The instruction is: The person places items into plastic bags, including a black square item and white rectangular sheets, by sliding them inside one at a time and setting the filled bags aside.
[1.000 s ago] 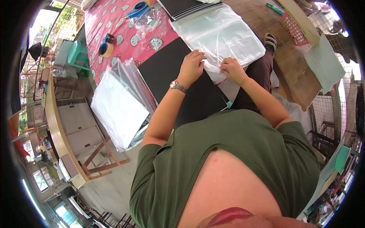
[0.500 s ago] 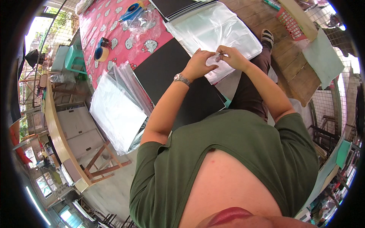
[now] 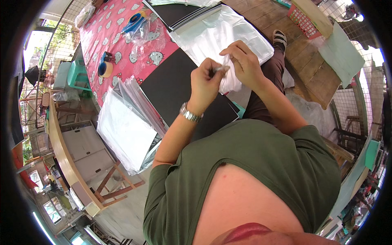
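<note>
Both hands are raised over a pile of clear plastic bags (image 3: 204, 34) at the table's front right. My left hand (image 3: 204, 83), with a metal watch (image 3: 190, 112) on its wrist, is closed with fingertips pinching a bunched bit of clear plastic. My right hand (image 3: 246, 67) is closed on the same plastic bag (image 3: 229, 81), gathered between the two hands. Below my left forearm lies a flat black board (image 3: 169, 79). Left of it is a leaning stack of plastic-sleeved white sheets (image 3: 126, 126).
A pink patterned cloth (image 3: 118, 41) covers the table. On it are a tape dispenser (image 3: 105, 67), a blue tape dispenser (image 3: 134, 22) and crumpled clear plastic (image 3: 143, 34). A green stool (image 3: 77, 73) stands left; a wooden bench (image 3: 312, 71) and a red basket (image 3: 304, 24) are right.
My hands have come nearer to me and lifted, drawing up the gathered plastic. My left hand has turned more upright, and the view has shifted slightly.
</note>
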Demonstrator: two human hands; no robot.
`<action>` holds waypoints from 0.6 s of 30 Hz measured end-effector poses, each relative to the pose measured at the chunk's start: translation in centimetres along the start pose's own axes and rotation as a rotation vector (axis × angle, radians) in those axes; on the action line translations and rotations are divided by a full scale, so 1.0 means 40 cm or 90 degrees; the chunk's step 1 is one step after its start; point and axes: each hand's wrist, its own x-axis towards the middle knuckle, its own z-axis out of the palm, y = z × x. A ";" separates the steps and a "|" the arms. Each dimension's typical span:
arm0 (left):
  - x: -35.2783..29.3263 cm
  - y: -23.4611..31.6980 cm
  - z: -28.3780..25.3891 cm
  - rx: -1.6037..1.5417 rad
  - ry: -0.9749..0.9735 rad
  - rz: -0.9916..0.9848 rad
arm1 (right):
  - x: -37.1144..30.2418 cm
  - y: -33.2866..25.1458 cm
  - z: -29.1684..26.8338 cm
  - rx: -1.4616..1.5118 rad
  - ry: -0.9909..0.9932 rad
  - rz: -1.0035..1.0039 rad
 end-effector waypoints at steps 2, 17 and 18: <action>-0.047 0.016 -0.025 -0.166 0.027 0.000 | 0.008 -0.070 -0.007 0.045 -0.040 0.006; -0.116 0.015 -0.079 -0.341 0.164 0.005 | 0.046 -0.059 0.089 0.133 -0.076 0.050; -0.122 0.010 -0.082 -0.353 0.126 -0.056 | 0.046 -0.061 0.094 0.279 -0.099 0.166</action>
